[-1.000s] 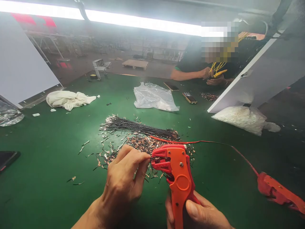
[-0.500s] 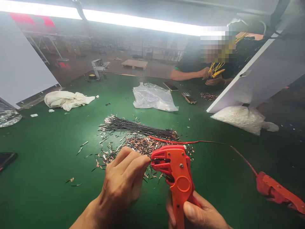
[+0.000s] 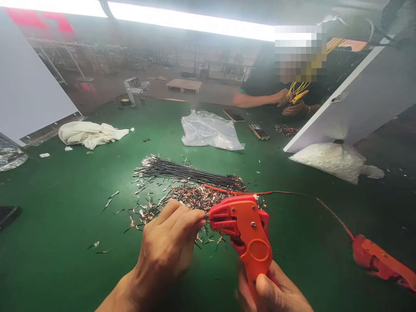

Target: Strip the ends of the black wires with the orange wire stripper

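My right hand [image 3: 276,288] is wrapped round the handles of a red and orange wire stripper [image 3: 253,229], its jaws pointing left. My left hand [image 3: 169,238] is closed in a pinch at those jaws. A short dark bit of black wire [image 3: 207,216] shows between the fingertips and the jaws; the rest of it is hidden by the hand. Just behind lies a heap of cut wire ends with bare copper [image 3: 198,196]. Beyond the heap rests a bundle of black wires [image 3: 191,172] with metal terminals at the left end.
A red cord [image 3: 286,192] runs right to a second red stripper [image 3: 380,260]. Further back are a clear plastic bag [image 3: 211,132], a white cloth [image 3: 91,134], two phones and a filled bag [image 3: 331,160]. Across the table a person's hands [image 3: 289,104] hold yellow wires.
The wire stripper has shifted slightly right and tilted, and the gap in its jaws looks narrower. My left hand has hardly moved.
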Motion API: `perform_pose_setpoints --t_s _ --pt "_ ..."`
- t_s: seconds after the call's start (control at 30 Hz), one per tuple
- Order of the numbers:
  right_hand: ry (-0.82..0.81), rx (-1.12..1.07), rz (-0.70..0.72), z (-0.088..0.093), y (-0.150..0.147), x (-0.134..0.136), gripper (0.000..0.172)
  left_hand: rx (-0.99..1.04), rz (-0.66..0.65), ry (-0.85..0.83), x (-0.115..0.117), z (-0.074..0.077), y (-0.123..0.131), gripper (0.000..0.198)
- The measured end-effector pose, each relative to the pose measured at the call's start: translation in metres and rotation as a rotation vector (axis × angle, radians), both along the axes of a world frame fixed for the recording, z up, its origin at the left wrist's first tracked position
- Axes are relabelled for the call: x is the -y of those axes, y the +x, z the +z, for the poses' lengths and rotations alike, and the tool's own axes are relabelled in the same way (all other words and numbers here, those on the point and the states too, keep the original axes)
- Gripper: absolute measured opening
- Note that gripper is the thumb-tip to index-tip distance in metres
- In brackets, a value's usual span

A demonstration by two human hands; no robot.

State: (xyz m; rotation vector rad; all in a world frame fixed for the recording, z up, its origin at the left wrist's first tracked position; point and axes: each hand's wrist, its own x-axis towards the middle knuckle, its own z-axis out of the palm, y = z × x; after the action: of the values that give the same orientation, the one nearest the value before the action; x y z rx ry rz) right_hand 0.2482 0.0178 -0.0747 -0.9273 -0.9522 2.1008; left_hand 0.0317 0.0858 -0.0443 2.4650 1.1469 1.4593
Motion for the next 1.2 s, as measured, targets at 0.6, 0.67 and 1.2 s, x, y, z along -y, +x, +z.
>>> perform_pose_setpoints --t_s 0.6,0.67,1.2 --pt "-0.109 -0.281 0.045 0.011 -0.007 -0.008 0.049 0.013 -0.033 0.019 0.0 0.003 0.001 0.023" --pt "-0.119 -0.279 0.047 0.011 -0.007 -0.009 0.05 0.036 -0.038 0.014 0.0 0.004 0.001 0.023" --pt "-0.119 -0.164 -0.054 -0.001 -0.004 -0.001 0.051 -0.006 0.008 0.057 0.001 0.01 0.001 0.02"
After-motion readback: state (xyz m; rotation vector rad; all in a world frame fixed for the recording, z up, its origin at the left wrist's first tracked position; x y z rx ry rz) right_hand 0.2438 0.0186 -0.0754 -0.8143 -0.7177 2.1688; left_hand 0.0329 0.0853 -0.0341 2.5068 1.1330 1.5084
